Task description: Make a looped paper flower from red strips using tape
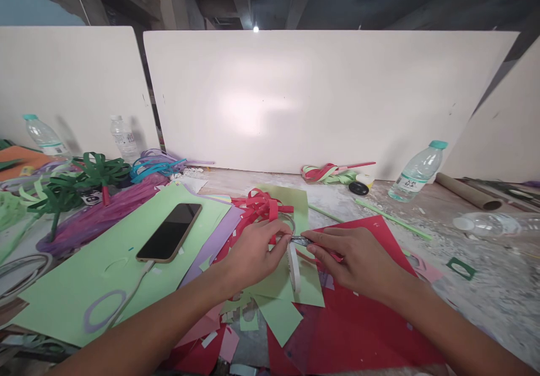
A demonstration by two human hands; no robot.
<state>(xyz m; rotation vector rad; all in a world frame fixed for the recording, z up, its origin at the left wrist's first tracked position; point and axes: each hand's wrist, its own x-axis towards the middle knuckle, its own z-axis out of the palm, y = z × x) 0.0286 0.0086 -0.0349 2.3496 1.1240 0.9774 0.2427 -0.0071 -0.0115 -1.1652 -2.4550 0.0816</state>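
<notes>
Head view. I observe two bare hands working close together above the bench [498,297], near the middle of the picture.

Left hand [255,252]: thumb and index finger are brought together in a narrow pinch. The tips meet beside the metal end of the tool [301,241]. A thin coil [291,219] shows behind these fingertips; I cannot tell whether they grip it, nor what lies between them.

Right hand [360,258]: fingers are closed around the tool, thumb below and index finger above. The metal end points left, toward the left fingertips. Part of a red handle shows at the palm. I cannot determine the exact type of tool, or whether its tip is open.

A white roll [294,269] stands on edge just below the left fingertips, in the space between the hands. Contact between roll and fingers cannot be confirmed.

Red strips [264,204] lie beyond the left hand. A red sheet [358,319] extends under the right hand and forearm. A green scrap [278,317] lies below the roll, toward the wearer. The phone [169,232] rests on a green sheet [105,260] to the left, with a cable [134,292] attached.
</notes>
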